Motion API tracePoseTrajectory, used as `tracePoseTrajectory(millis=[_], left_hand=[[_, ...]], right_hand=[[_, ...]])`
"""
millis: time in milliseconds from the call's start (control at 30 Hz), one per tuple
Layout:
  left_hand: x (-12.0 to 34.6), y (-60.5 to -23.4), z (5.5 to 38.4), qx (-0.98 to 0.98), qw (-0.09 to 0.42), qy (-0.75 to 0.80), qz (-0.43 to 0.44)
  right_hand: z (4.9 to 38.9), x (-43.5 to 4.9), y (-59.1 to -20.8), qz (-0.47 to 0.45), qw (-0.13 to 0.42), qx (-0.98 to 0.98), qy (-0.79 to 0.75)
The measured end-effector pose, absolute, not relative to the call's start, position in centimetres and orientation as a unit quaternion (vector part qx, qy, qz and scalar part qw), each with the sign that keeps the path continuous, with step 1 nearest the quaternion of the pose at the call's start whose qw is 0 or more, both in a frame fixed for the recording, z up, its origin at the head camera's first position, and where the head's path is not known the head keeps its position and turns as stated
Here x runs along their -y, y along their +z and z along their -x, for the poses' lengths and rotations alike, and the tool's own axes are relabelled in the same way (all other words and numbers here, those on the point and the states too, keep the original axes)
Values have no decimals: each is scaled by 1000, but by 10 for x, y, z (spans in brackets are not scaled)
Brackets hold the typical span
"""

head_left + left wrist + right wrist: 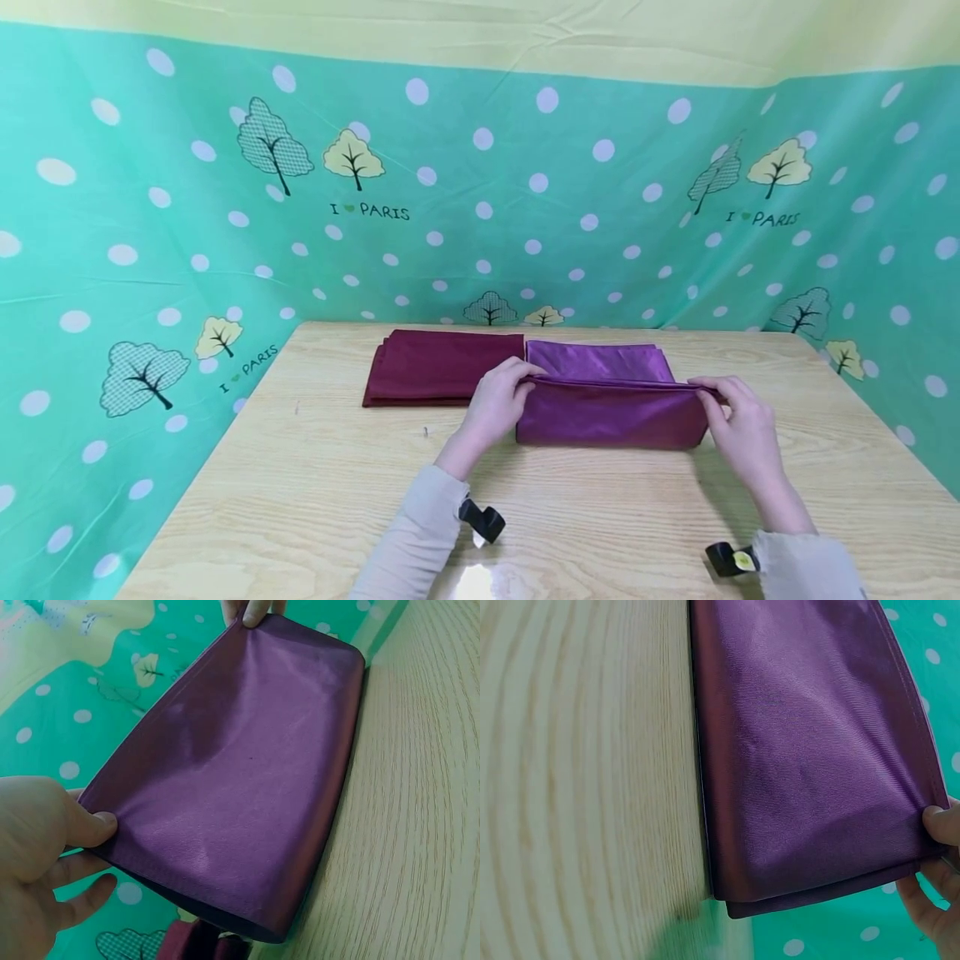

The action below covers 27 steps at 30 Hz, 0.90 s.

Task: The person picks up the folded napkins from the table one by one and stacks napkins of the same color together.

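A purple satiny cloth (615, 414) lies partly folded on the table, its near flap raised upright by both hands. My left hand (497, 402) pinches the flap's upper left corner between thumb and fingers. At the upper right corner, my right hand (742, 429) pinches the same edge. Behind the raised flap, the cloth's lighter purple back part lies flat. In the left wrist view, the purple cloth (217, 772) stretches between the two hands. The right wrist view shows layered edges of the cloth (817, 765) below the right thumb.
A folded dark red cloth (450, 367) lies just left of the purple one, close against it. Both are on a light wooden table (322, 500). A green dotted curtain (480, 183) hangs behind and along the sides. Each wrist carries a small black camera (483, 521).
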State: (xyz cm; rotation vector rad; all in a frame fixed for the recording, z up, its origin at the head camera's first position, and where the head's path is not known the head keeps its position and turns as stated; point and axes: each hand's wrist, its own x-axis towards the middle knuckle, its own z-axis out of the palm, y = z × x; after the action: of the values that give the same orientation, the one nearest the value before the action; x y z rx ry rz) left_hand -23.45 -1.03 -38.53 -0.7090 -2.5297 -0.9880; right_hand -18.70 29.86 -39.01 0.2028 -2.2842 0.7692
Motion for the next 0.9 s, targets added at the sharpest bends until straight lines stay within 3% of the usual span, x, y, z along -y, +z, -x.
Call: tracePoseTrajectory(millis=[567, 900], left_hand=[[8, -385, 237, 872, 214, -365, 245], [7, -388, 240, 876, 205, -373, 227]], right_hand=[[189, -296, -389, -80, 371, 876, 297], [194, -294, -386, -82, 371, 877, 294]])
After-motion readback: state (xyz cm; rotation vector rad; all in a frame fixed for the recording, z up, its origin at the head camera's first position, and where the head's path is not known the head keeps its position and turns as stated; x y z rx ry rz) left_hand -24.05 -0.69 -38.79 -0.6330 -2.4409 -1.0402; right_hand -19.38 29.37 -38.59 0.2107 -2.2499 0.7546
